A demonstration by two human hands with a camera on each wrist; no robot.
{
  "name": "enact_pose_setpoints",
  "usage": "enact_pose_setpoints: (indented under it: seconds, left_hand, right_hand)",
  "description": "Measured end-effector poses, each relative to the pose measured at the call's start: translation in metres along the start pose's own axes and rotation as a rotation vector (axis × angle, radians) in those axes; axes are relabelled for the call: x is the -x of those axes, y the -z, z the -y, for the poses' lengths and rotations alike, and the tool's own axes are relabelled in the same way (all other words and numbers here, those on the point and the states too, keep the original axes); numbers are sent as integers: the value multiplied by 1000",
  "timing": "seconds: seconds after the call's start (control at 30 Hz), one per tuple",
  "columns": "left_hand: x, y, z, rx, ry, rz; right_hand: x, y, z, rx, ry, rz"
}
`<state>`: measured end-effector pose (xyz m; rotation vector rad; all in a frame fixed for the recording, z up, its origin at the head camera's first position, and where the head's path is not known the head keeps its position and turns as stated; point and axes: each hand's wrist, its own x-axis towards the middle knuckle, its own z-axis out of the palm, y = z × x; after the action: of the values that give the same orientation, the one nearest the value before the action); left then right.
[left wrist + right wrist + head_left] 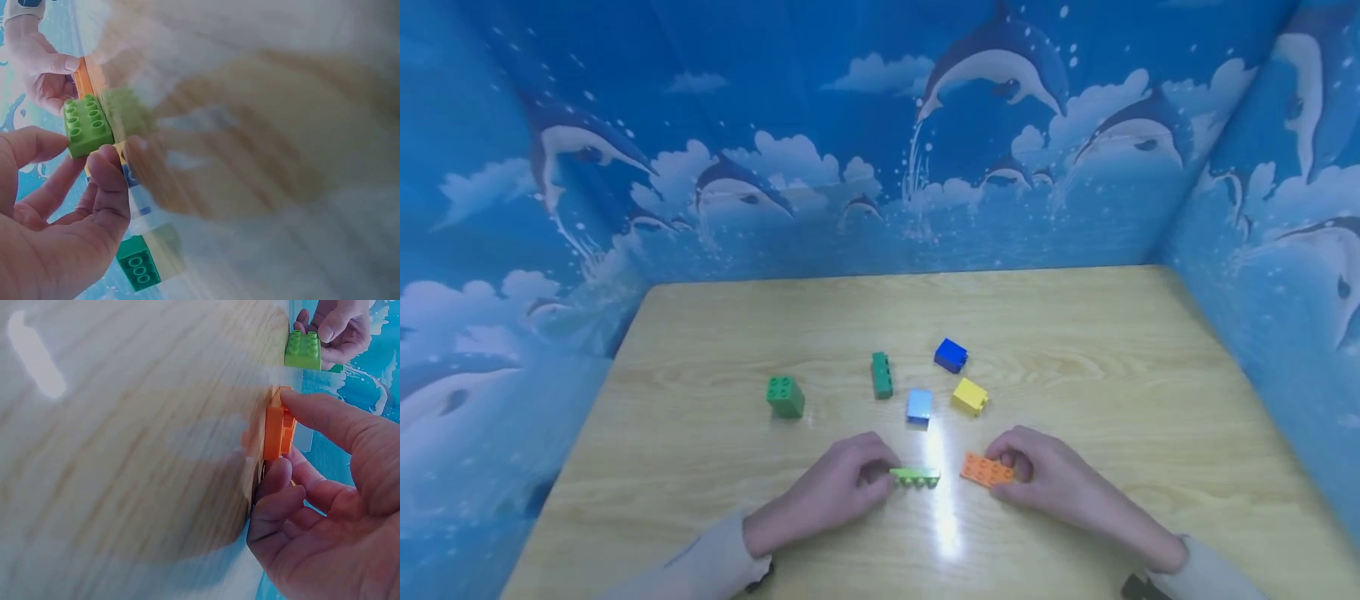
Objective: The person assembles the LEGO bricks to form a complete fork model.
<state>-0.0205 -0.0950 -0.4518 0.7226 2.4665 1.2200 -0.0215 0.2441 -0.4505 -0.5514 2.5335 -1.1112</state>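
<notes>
My left hand pinches the left end of a light green toy brick between thumb and fingers. That brick is on its side near the table surface, its studs facing me; the left wrist view shows two rows of studs on the brick. To the right, my right hand grips an orange toy brick by its right end, thumb on the near side and fingers on the far side. Studs on the orange brick face up. A small gap separates the two held bricks.
Beyond my hands lie a light blue brick, a yellow brick, a dark blue brick and a dark green brick. A taller green brick stands at left. Dolphin-patterned cloth walls the wooden table.
</notes>
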Motion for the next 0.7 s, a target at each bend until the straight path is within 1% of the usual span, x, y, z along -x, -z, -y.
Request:
enact_pose_setpoints:
  seconds: [0.07, 0.17, 0.27, 0.4, 0.53, 0.7]
  left_hand:
    - [-1, 1, 0, 39, 34, 2]
    - [-3, 3, 1, 70, 93, 14]
    - [-7, 5, 3, 111, 166, 25]
    - [-13, 6, 8, 140, 239, 22]
    - [-15, 6, 11, 137, 259, 0]
    - [-16, 4, 8, 138, 254, -14]
  right_hand:
    - [-1, 1, 0, 9, 7, 2]
    - [-2, 3, 1, 18, -1, 11]
    - [-2, 3, 2, 28, 0, 13]
    - [-1, 2, 4, 40, 8, -1]
    - [-1, 0, 4, 53, 17, -3]
    - [-1, -1, 6, 78, 44, 1]
